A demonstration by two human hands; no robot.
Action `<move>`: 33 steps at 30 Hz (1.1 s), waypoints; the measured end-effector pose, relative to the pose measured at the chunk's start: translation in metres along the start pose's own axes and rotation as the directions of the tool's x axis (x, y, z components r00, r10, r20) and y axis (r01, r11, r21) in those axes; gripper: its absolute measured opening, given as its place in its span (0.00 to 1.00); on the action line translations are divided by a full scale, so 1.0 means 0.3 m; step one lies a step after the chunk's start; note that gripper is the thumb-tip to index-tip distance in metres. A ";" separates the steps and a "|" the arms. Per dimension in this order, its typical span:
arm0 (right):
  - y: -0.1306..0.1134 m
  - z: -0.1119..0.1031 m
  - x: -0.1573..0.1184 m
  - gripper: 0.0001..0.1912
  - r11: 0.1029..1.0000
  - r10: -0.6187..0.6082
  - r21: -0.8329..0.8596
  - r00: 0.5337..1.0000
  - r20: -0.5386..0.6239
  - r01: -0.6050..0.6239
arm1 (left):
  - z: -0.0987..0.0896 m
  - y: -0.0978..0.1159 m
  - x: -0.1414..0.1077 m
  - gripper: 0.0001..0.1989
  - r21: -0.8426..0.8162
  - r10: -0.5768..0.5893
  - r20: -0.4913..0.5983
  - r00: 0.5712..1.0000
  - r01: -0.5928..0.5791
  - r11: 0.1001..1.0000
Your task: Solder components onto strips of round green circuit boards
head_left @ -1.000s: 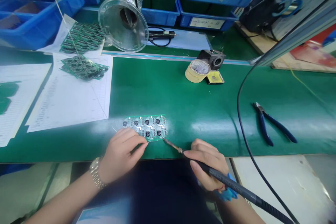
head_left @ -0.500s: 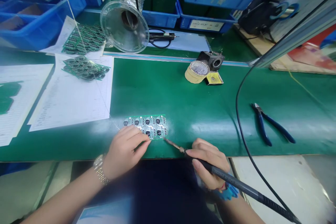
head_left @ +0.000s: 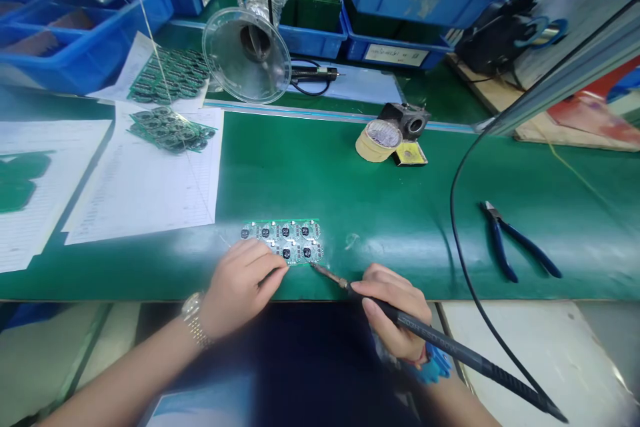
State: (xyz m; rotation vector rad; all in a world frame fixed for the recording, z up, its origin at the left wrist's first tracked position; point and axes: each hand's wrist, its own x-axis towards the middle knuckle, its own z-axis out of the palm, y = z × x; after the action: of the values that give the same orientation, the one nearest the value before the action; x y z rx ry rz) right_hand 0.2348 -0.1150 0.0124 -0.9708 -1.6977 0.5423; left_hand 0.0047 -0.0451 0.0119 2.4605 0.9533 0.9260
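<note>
A green circuit board panel (head_left: 296, 231) with several black square parts lies near the bench's front edge. My left hand (head_left: 245, 280) rests over its lower left part, thumb and fingers pinched at the near edge. A thin solder wire (head_left: 196, 177) runs down from the upper left into this hand; its end at the fingertips is too fine to make out. My right hand (head_left: 397, 310) grips a black soldering iron (head_left: 450, 345) like a pen. The iron's tip touches or nearly touches the panel's near edge, right of my left fingertips.
Stacked boards (head_left: 173, 130) lie on paper sheets (head_left: 150, 193) at left. Pliers (head_left: 517, 240) lie at right, with the iron's cable (head_left: 457, 220) beside them. A round tub (head_left: 379, 141) and a clear fume hood (head_left: 247, 57) stand farther back, before blue bins (head_left: 395, 47).
The view has shifted slightly, so the bench things sit a little farther right. The iron's tip has moved slightly left along the panel's near edge. Both hands keep their grip.
</note>
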 end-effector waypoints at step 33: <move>0.027 -0.013 -0.042 0.12 0.984 0.159 0.101 0.978 -0.134 -0.147 | 0.009 0.013 0.007 0.05 -0.003 -0.005 0.026 1.000 0.005 1.000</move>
State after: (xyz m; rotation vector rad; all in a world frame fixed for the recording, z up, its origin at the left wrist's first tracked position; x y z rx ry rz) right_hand 0.2425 -0.1211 0.0004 -1.0550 -1.4677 0.6310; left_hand 0.0096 -0.0466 0.0131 2.4602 0.9483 0.8905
